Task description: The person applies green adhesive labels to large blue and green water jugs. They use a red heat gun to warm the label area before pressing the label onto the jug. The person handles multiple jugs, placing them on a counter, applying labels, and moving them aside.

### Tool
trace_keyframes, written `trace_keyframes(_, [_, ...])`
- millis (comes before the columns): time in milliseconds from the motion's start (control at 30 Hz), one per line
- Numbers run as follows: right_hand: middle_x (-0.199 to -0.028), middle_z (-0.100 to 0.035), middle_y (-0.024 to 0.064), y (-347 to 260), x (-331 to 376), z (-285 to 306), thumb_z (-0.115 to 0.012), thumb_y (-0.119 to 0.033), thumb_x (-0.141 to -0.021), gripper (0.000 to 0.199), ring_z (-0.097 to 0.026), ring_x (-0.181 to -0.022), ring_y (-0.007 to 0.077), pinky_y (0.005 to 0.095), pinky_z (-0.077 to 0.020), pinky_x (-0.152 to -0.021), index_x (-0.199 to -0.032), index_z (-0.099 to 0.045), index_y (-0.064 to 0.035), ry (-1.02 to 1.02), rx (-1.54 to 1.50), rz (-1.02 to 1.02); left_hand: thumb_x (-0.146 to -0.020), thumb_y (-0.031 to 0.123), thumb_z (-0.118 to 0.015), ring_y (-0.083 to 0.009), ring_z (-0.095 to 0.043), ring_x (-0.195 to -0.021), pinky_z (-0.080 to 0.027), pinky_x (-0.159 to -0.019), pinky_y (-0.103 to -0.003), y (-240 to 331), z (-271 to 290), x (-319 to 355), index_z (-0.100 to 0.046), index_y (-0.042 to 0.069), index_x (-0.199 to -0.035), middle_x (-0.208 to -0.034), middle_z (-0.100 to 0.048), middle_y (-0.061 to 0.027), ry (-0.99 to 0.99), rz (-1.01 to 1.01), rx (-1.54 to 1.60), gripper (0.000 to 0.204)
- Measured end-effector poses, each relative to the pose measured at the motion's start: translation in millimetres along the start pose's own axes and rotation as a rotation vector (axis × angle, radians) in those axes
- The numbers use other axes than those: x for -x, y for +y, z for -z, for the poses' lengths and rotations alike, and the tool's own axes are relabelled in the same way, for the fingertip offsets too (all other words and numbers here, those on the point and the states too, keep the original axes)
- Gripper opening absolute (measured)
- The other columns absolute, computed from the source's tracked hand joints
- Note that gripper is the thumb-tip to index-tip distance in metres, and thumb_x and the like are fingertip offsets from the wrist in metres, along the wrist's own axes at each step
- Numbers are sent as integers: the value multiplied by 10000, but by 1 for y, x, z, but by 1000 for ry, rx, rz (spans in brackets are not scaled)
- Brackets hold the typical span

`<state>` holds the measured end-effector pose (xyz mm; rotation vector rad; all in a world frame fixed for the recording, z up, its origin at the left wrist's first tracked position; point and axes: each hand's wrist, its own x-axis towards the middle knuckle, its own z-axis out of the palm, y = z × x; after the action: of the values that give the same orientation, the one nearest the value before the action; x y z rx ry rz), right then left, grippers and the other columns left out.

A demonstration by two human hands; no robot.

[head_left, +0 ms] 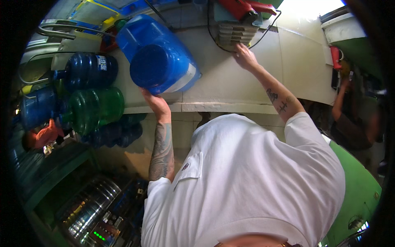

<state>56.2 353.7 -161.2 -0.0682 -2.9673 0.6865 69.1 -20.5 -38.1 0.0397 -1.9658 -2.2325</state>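
Left hand (156, 105): raised against the near underside of the large blue container (187, 53); fingertips run out of sight behind it. Cannot tell whether this grip is clasping or only supporting.

Right hand (245, 57): arm extended far and to the right, fingers bunched at the near edge of a stack of pale trays (238, 33). Contact appears likely; cannot tell whether the grip is closed on an edge.

Blue container: far left part of the pale counter (222, 84), left of the stack; dark round cap facing the viewer, white label (186, 78) on its right side.

On top of the stack: red tool (238, 8), black cord (210, 35) looping around the stack's near side onto the counter.

Left of the counter: blue bottle (90, 71) lying on its side; nearer, green bottle (97, 108), likewise on its side.

Near left: shiny ribbed metal cylinder (92, 201). Near right: green surface (352, 171). Beyond the counter's right end: another person (352, 123), partly in shadow.
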Motion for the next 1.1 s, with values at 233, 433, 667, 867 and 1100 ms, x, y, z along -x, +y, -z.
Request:
trace_keyframes(233, [-1184,-635,251,32,-16,-10,-607,-204,-935,558,-640,-1124,364,506,-548,-889,-1447,-434,-66,-204,116,-227,-1091,554,-296,-250,-319,-1462,-213,-1224,-403,4,4,0,-276,37,-1572,-1583,-330,-128,-63,-21,-50,706])
trace_keyframes(433, [-1229,-657,239,11,47,31,-594,-324,-995,573,-648,-1130,371,489,-522,-950,-1493,-434,-89,-434,53,158,-1097,546,-282,-242,-327,-1459,-219,-1217,-381,9,7,1,-293,41,-1568,-1574,-351,-124,-64,19,-39,691])
trace_keyframes(667, [-1075,-714,217,11,36,48,-584,-307,-995,322,-679,-1035,390,495,-545,-886,-1164,-686,-53,-446,-61,21,-1101,530,-281,-239,-323,-1465,-210,-1224,-381,1,19,-5,-274,31,-1585,-1600,-335,-123,-88,48,-75,695])
trace_keyframes(867, [-883,-715,196,24,-22,15,-569,-171,-937,190,-714,-846,379,487,-578,-735,-875,-698,-45,-45,201,50,-1101,529,-286,-256,-297,-1486,-198,-1234,-380,1,31,-9,-223,29,-1605,-1622,-306,-132,-145,51,-139,713])
trace_keyframes(1100, [-899,-724,186,48,-34,-21,-577,-78,-883,147,-726,-906,371,504,-577,-764,-948,-709,-76,-41,197,81,-1086,525,-370,-269,-354,-1460,-254,-1216,-392,62,29,-16,-315,25,-1571,-1593,-362,-155,-301,-25,-321,699])
